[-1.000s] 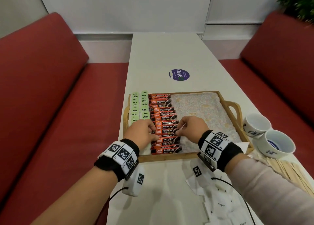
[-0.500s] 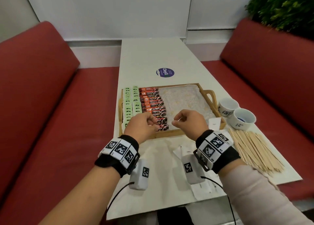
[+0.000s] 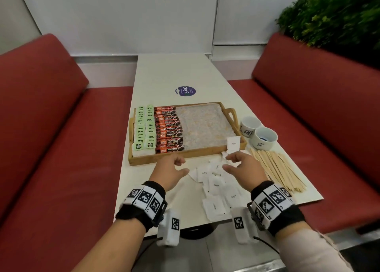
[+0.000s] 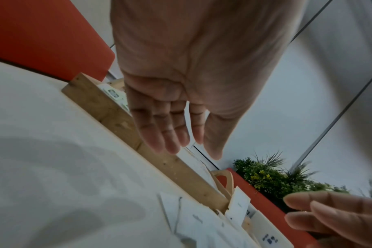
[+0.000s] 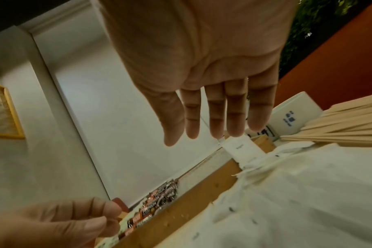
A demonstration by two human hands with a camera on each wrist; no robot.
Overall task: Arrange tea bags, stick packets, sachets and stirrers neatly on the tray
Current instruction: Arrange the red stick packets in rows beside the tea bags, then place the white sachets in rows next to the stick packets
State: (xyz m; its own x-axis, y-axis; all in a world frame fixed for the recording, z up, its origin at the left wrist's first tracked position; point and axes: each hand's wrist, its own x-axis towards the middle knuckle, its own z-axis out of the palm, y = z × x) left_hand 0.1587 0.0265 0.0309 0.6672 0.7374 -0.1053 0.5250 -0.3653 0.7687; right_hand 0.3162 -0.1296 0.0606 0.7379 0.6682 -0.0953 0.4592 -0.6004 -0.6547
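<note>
A wooden tray sits mid-table with two columns of green tea bags at its left and a column of orange stick packets beside them. Its right part shows only the patterned liner. White sugar sachets lie loose on the table in front of the tray, and one sachet leans on the tray's near right corner. Wooden stirrers fan out at the right. My left hand and right hand hover open and empty above the sachets; both palms show relaxed fingers.
Two white cups stand right of the tray handle. A round purple sticker marks the table beyond the tray. Red benches flank the narrow table, and a plant rises behind the right bench.
Both hands have come back from the stick packets on the tray to the near side and opened over the loose sachets. The head view has pulled back.
</note>
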